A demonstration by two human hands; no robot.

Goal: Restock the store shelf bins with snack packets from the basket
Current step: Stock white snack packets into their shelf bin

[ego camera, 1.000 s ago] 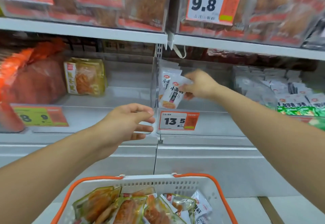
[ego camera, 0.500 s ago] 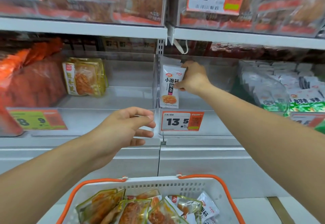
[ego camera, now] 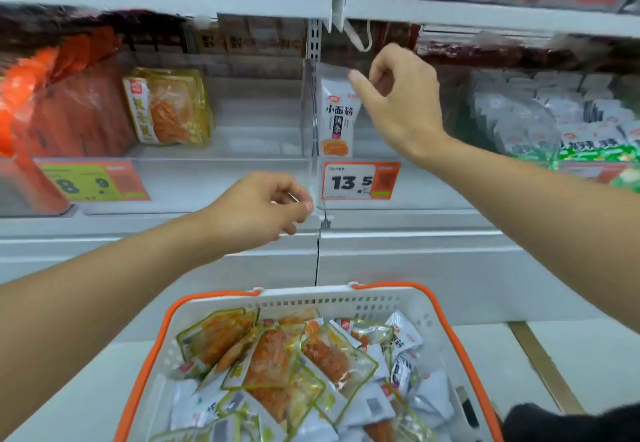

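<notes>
Right hand [ego camera: 398, 102]: raised in front of the clear bin, fingers loosely curled, holding nothing; half a second ago it gripped the white packet, now it is off it and lifted to the packet's upper right.
White packet [ego camera: 337, 119]: stands upright in the clear bin [ego camera: 433, 178], against the bin's left wall, just above the 13.5 price tag [ego camera: 360, 181]; a second ago it was tilted in the hand, now it is set down.
Left hand [ego camera: 263, 209]: hovers before the shelf edge, fingers curled with thumb near forefinger, nothing visible in it; fingers are more closed than in the earlier frames, position much the same.
Basket [ego camera: 311, 297]: white with orange handles, at bottom centre, holding many snack packets [ego camera: 273, 362], yellow-edged orange ones over white ones; more of it shows than before.
Neighbouring bin, left: yellow packet [ego camera: 166, 109] leaning at the back, unchanged; 8.9 tag [ego camera: 93, 183] below it.
Neighbouring bin, right: stacked white-and-green packets [ego camera: 581, 129].
</notes>
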